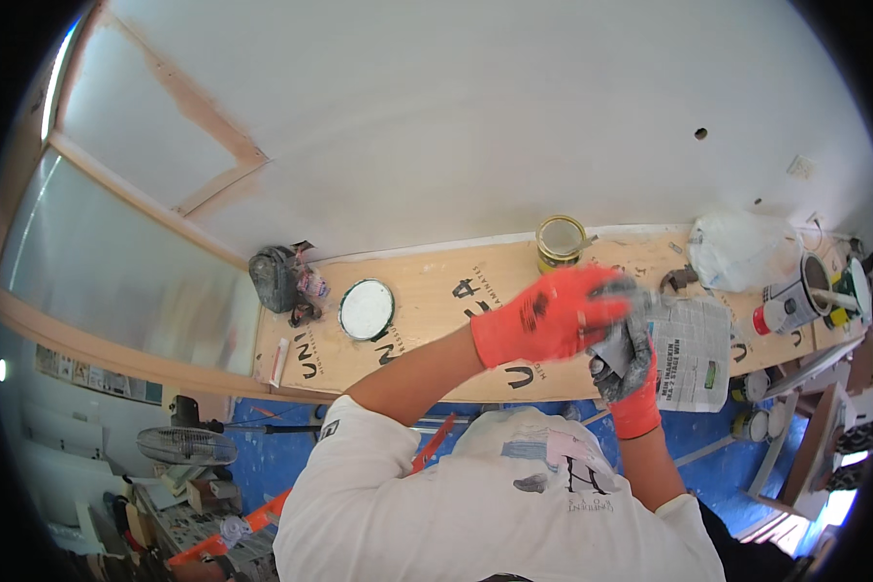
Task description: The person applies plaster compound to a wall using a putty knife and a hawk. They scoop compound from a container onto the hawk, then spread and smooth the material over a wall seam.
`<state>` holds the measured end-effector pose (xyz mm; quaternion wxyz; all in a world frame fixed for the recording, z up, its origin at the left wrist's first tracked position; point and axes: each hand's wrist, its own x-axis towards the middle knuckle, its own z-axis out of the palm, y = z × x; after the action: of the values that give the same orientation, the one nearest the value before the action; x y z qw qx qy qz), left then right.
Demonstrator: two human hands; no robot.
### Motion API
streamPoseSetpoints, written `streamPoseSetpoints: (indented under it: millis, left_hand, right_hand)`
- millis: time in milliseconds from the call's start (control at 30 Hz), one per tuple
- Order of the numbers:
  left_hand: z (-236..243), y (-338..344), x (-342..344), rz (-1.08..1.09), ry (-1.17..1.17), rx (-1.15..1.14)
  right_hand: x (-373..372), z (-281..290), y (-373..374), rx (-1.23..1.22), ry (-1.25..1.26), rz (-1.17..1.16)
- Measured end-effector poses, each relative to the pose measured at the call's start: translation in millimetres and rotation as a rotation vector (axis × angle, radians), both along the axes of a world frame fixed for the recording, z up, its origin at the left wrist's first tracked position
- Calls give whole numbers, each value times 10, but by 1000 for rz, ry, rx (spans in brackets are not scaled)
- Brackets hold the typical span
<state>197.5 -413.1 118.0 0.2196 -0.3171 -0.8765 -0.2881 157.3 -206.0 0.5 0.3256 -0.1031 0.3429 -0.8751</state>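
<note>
Both my hands wear red gloves with grey coated palms and meet above the bench, right of its middle. My left hand [553, 312] reaches across from the left, its back showing and its fingers smeared by motion close to the other hand. My right hand [634, 380] is closed around a grey flat piece [612, 351]; whether it is a blade or a folded sheet I cannot tell. Beside and partly behind that hand lies a newspaper sheet [694, 354]. Just beyond my left hand stands an opened tin [560, 244], with something like a handle at its rim.
A round white-topped lid or tub [367, 309] and a dark backpack [275, 278] sit on the bench's left. Clear plastic sheeting [742, 250] and a paint can [795, 296] occupy the right. Blue sheeting [272, 456] covers the floor, near a fan [186, 444].
</note>
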Motion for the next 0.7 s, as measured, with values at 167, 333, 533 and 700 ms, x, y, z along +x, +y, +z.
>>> streamPoseSetpoints:
  millis: [167,333,533,700]
  left_hand:
    - [225,-93,411,47,-39,-352]
    - [108,-827,715,293,-237,-608]
    - [50,-3269,897,1127,270,189]
    - [621,-3987,746,1603,464,80]
  right_hand:
    - [193,202,-77,162,98,-151]
    - [132,333,-338,-95,-160,-46]
    - [-6,383,-593,314,787,-402]
    - [-69,137,-722,238,297,-124]
